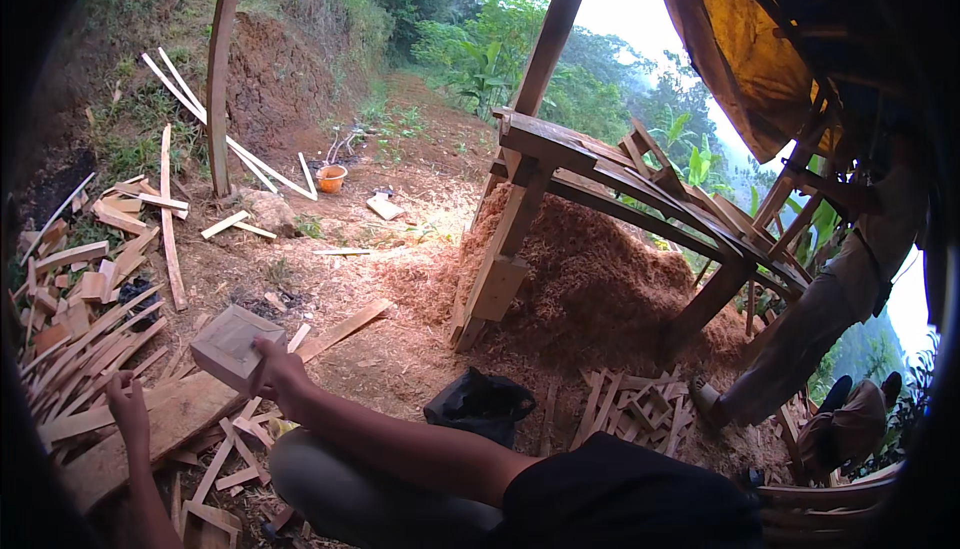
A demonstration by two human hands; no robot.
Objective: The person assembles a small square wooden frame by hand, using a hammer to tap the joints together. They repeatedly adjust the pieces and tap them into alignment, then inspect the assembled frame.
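Note:
My right hand (281, 377) grips the near right corner of a square wooden box (236, 341), its top face pieced from mitred strips. The box is held tilted above a thick wooden plank (175, 424) that lies slantwise in front of me. To the left of it, my left hand (128, 407) is raised over the plank's left part, apart from the box. Its fingers are curled together; whether something small is between them I cannot make out. Beneath the plank lie several short offcuts and a small wooden frame (211, 526).
Wood scraps (95, 299) are heaped at the left. A black plastic bag (480, 407) lies right of my knee. Beyond it stand a timber workbench (625, 179) and a shavings pile (590, 269). A person (850, 279) stands at the right. An orange bucket (331, 179) sits farther off.

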